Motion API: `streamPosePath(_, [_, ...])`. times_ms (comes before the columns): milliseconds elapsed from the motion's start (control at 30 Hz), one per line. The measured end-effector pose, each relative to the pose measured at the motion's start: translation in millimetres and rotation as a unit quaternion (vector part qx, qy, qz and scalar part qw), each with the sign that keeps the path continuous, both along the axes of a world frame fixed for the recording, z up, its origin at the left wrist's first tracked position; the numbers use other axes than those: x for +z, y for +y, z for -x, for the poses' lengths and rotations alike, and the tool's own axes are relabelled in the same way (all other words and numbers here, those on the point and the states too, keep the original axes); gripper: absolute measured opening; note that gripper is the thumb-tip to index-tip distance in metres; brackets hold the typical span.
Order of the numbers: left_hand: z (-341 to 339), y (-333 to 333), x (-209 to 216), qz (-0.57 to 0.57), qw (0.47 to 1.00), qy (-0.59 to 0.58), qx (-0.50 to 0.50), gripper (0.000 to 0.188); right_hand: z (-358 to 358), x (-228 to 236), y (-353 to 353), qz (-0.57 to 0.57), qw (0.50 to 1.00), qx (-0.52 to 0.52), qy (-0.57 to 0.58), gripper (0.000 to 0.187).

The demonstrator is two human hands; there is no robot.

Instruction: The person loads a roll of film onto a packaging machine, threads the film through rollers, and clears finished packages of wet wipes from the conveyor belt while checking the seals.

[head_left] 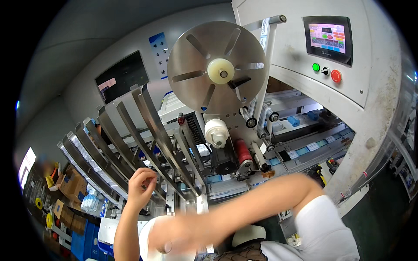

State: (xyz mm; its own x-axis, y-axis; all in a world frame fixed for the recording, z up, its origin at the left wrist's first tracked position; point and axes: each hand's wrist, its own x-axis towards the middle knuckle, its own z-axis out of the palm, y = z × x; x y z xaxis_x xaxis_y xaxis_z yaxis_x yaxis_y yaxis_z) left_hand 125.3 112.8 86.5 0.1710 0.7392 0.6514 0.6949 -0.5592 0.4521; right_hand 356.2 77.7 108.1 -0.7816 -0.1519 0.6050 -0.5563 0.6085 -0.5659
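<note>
My left hand (pixel 141 187) is raised beside the lower ends of upright metal guide rails (pixel 150 117). Its fingers are curled in; whether anything is pinched in them does not show. My right arm reaches across from the right. The right hand (pixel 176 235), smeared by motion, lies over a white round roll (pixel 145 239) with a hole in its middle. That hand covers much of the roll, and its fingers cannot be made out. Above both hands stands a large slotted metal disc (pixel 191 56) with a cream hub (pixel 221 71).
Stacks of thin white sheets (pixel 93 158) stand in the rails at left. A conveyor (pixel 305 150) carries small blue and white packs toward the right, under a white machine housing (pixel 300 39) with a touchscreen (pixel 327 38) and a red button (pixel 336 76). Cardboard boxes (pixel 72 185) sit far left.
</note>
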Motion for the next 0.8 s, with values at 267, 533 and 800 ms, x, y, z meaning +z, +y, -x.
streamPosePath(267, [-39,12,-42,0.107,0.989,0.063,-0.08,0.009,56,-35,-65,0.095,0.964,0.248,0.011,0.026])
streamPosePath(533, [-43,19,-67,0.129,0.988,0.043,-0.066,0.01,45,-34,-64,0.082,0.968,0.219,0.09,0.02])
streamPosePath(800, [-91,58,-66,0.06,0.988,0.043,-0.137,0.011,17,-42,-51,0.056,0.982,0.147,0.108,0.018])
